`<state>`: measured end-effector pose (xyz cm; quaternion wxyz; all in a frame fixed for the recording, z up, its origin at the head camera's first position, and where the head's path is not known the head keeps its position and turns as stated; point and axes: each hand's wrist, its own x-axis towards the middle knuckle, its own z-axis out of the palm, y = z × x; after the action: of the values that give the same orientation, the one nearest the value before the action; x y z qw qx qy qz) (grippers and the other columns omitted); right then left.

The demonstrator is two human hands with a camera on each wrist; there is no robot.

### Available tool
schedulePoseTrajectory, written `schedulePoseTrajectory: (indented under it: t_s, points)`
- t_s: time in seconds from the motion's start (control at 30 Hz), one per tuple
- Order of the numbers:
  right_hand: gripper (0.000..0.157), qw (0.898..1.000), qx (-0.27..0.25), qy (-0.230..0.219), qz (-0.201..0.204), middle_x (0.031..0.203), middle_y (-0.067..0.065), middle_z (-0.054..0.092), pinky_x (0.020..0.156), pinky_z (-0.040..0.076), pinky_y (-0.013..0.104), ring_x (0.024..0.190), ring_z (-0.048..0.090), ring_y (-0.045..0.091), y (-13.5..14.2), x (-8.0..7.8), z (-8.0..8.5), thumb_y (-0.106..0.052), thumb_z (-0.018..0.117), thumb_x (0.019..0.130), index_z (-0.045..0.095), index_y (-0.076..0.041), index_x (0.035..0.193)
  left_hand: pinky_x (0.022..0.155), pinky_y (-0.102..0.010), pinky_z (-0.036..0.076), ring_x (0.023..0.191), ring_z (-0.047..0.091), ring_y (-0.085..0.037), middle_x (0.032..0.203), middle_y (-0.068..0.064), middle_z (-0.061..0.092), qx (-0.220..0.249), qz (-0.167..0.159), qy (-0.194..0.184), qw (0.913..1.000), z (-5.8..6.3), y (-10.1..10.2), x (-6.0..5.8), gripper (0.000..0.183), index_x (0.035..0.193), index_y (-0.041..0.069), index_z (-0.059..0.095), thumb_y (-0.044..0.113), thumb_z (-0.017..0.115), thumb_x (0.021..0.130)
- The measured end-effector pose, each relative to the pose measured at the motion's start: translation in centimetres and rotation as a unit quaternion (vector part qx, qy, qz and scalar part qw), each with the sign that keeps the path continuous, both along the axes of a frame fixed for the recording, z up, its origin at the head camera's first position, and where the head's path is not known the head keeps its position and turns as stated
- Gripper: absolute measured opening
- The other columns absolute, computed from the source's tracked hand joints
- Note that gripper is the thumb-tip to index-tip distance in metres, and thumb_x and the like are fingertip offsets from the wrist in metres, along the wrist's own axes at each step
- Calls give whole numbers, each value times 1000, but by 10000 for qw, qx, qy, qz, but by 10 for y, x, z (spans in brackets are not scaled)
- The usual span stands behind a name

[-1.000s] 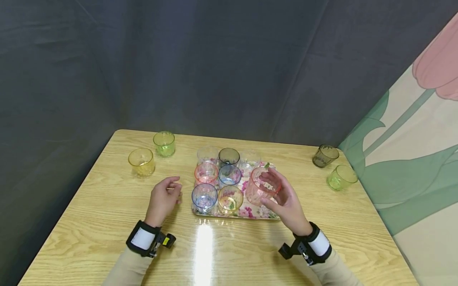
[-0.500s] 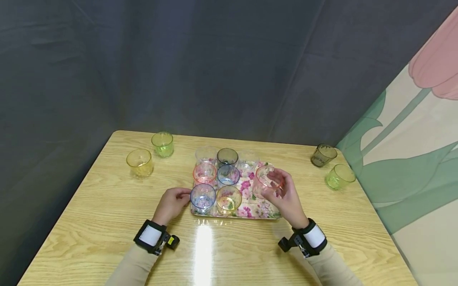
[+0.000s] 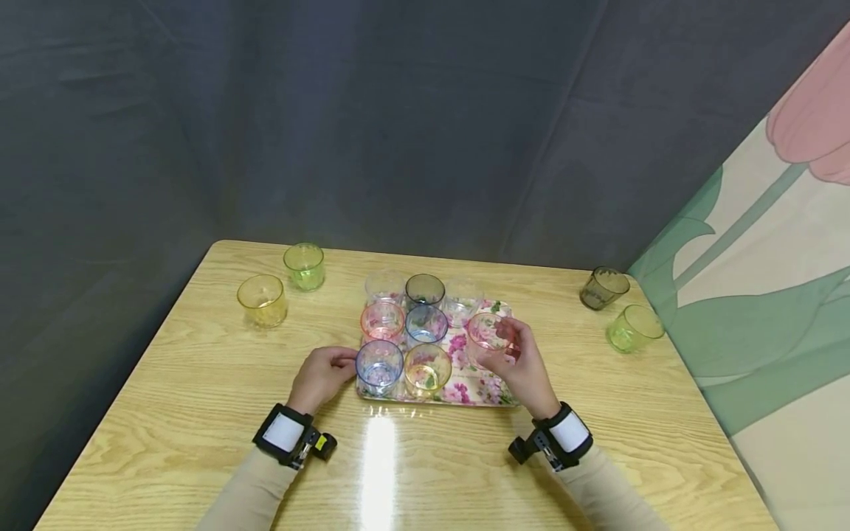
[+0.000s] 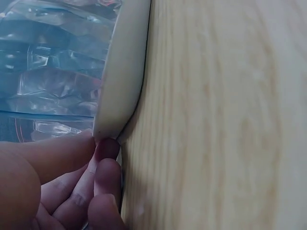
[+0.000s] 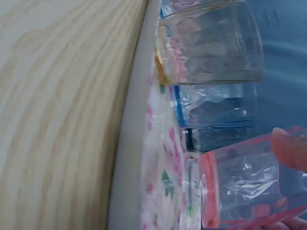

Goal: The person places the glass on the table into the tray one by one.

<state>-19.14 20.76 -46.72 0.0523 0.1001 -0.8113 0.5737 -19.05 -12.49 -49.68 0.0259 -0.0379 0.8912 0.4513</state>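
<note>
My right hand point(image 3: 524, 369) grips a pink tumbler point(image 3: 481, 345) at the right part of a flowered tray point(image 3: 474, 387). In the right wrist view the pink tumbler point(image 5: 244, 184) stands slightly tilted, its thick base close over the tray; whether it touches is unclear. My left hand point(image 3: 324, 376) pinches the tray's left edge between thumb and fingers, as the left wrist view shows at the tray's rim point(image 4: 122, 72). Beside that hand stands a blue tumbler point(image 3: 379, 366), with a yellow tumbler point(image 3: 427, 371) to its right.
Behind on the tray are a red-rimmed tumbler point(image 3: 382, 323), another blue one point(image 3: 426, 326), a grey one point(image 3: 425, 293) and two clear ones. Off the tray, green point(image 3: 305, 267) and yellow point(image 3: 263, 301) tumblers stand left; grey point(image 3: 603, 288) and green point(image 3: 634, 329) ones stand right.
My left hand has moved right and taken hold of the tray's edge. The right hand has brought the pink tumbler slightly back and lower over the tray.
</note>
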Motion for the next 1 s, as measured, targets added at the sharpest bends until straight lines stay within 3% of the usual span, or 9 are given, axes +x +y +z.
schedulePoseTrajectory:
  t_s: [0.17,0.47,1.0]
  points:
    - [78,9998,24,-198,-35,135,24,38,93,40,54,121,40,33,-6,-5,-5,-13,73,76,27,-5,138,74,-39,47,80,62,-14,86,0,71,-4,61,-106,9999,-1,-1,0,21,101,14,71,20,67,81]
    - [74,9995,111,-270,-77,135,22,39,102,31,58,124,37,30,-17,-15,-14,-11,72,77,29,-4,135,76,-39,47,82,62,-14,87,0,71,59,55,-17,10000,0,-1,1,21,100,15,72,20,68,81]
    - [74,9984,426,-200,-323,133,21,40,101,33,57,125,36,30,-28,-20,-14,-11,74,75,29,-2,133,78,-40,47,82,62,-13,88,0,71,204,17,-106,9997,-1,-2,-1,20,100,14,72,20,68,80]
